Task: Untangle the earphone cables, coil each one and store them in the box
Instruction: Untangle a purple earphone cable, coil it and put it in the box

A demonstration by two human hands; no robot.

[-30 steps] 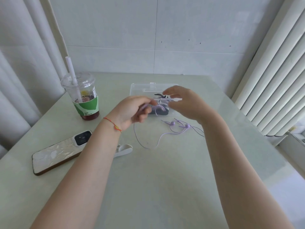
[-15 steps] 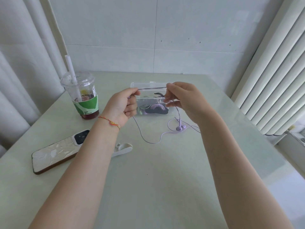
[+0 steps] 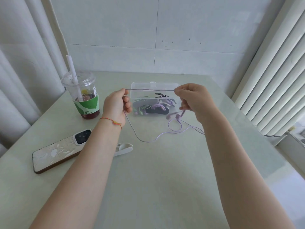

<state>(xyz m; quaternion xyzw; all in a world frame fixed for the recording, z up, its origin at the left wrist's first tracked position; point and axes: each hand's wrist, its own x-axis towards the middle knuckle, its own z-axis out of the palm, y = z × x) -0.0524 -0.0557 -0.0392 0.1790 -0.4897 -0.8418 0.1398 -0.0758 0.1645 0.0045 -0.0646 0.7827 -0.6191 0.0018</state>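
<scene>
Both hands pinched the cable (image 3: 149,89): my left hand (image 3: 116,105) and right hand (image 3: 194,98) held it taut, apart, above the box (image 3: 154,85). Slack trailed on the table (image 3: 148,171); earbuds (image 3: 175,115) dangled blurred. Risk, I judged: slack could snag the loop near the earbuds and re-knot, or drag toward the cup (image 3: 82,96).

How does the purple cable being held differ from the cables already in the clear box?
The purple cable is stretched taut between the left hand and right hand, its slack trailing loose over the table; the stored cables lie bundled inside the clear box. The held one is a single colour; those stored include green, purple and black. All are thin.
</scene>
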